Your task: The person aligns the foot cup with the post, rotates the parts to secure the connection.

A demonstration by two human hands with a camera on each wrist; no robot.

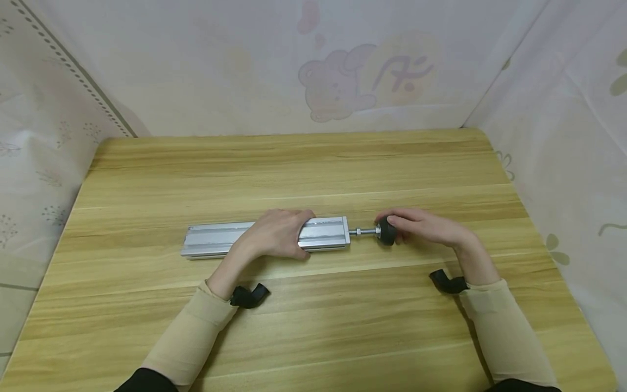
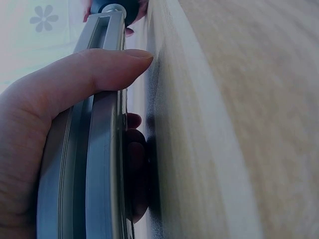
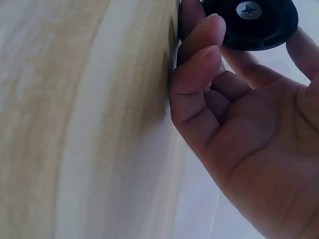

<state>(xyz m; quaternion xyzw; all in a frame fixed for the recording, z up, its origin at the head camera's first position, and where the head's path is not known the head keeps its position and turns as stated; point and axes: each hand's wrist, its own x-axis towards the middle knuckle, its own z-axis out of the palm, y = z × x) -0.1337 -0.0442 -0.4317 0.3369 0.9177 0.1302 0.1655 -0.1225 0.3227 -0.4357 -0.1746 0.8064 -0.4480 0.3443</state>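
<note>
A silver aluminium profile (image 1: 323,233) with lengthwise grooves lies across the middle of the table. My left hand (image 1: 274,234) grips it from above, thumb on the near side and the other fingers round the far side and beneath. From its right end sticks a threaded rod (image 1: 364,232) with a nut on it, ending in a round black levelling foot (image 1: 387,232). My right hand (image 1: 423,226) holds the foot's rim between thumb and fingers. In the right wrist view, the foot's flat underside (image 3: 269,30) shows a cross-head screw at its centre.
The wooden table (image 1: 343,326) spreads out on all sides of the profile. Pale patterned cloth (image 1: 220,65) hangs behind it and at both sides. A black wrist mount (image 1: 250,295) sits on the left forearm, and another mount (image 1: 448,282) on the right.
</note>
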